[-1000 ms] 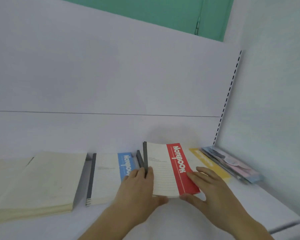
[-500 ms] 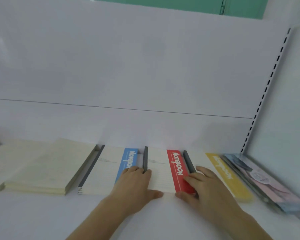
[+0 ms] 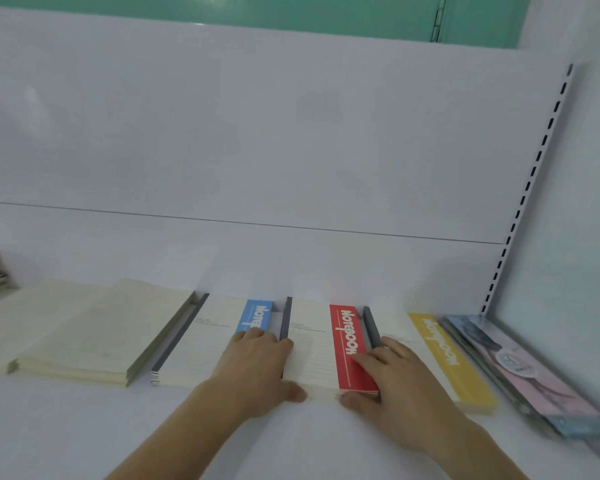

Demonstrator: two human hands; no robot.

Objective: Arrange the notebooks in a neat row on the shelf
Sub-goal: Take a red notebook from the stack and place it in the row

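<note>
- Head view: red-banded notebook (image 3: 321,348) lies flat mid-shelf (image 3: 66,427), between one blue-banded notebook (image 3: 219,337) and one yellow-banded notebook (image 3: 444,355)
- Left hand (image 3: 257,368) and right hand (image 3: 395,382), fingers straight, press its two sides
- Two cream notebooks (image 3: 94,337) lie left

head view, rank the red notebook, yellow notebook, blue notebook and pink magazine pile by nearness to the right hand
1. Red notebook, under the right hand fingers.
2. Yellow notebook, just to its right.
3. Blue notebook, left, beyond the left hand.
4. Pink magazine pile, far right.
</note>
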